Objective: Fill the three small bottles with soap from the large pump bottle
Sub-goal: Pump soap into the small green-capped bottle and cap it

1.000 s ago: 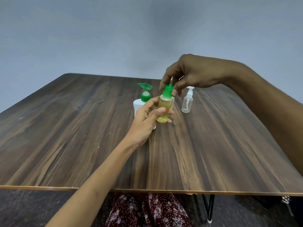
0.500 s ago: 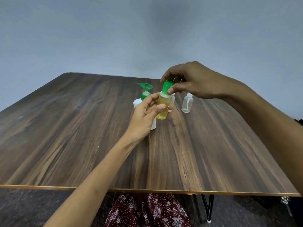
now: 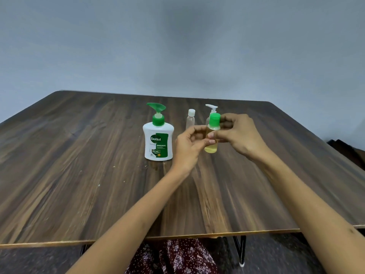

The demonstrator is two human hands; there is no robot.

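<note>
Head view: bare table (image 3: 79, 175) runs wide left and toward the near edge; pump bottle (image 3: 158, 139) stands just left of the hands; left hand (image 3: 189, 147) pinches the filled bottle (image 3: 211, 143); right hand (image 3: 239, 135) grips its green cap (image 3: 214, 119); two clear bottles (image 3: 190, 119) behind.

Both forearms reaching forward over table (image 3: 79, 175), converging mid-board. Left hand (image 3: 187, 147) palm-up, fingers curled, pinching small bottle (image 3: 211, 139) at its body. Right hand (image 3: 240, 135) opposite, thumb and fingers curled round the green cap (image 3: 214, 119).
</note>
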